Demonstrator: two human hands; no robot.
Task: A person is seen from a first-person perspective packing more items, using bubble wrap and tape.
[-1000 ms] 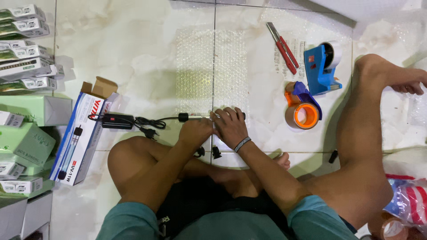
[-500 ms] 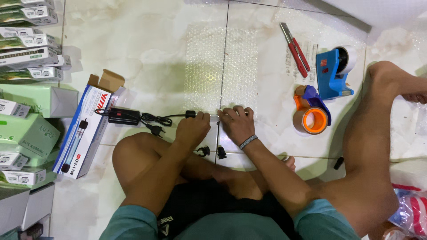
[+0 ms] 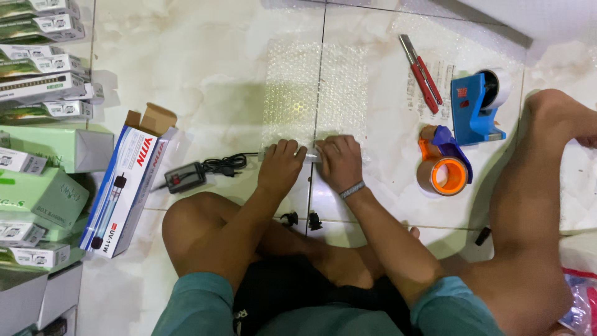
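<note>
A sheet of clear bubble wrap (image 3: 314,90) lies flat on the tiled floor in front of me. My left hand (image 3: 281,167) and my right hand (image 3: 337,162) press side by side on its near edge, fingers curled over a slim tube-like item that is mostly hidden under them. A black cable (image 3: 227,164) runs left from under my left hand to a small black control box (image 3: 185,177). My right wrist wears a silver bracelet. I sit on the floor with bent knees.
An open long white-and-blue box (image 3: 127,180) lies at left beside stacks of green and white boxes (image 3: 37,180). At right are a red-handled cutter (image 3: 421,73), a blue tape dispenser (image 3: 476,106) and an orange tape gun (image 3: 443,168). Two small black suction cups (image 3: 300,218) lie near my legs.
The cable and control box have been drawn closer to the bubble wrap. Both hands stay together on the wrap's near edge while the view shifts.
</note>
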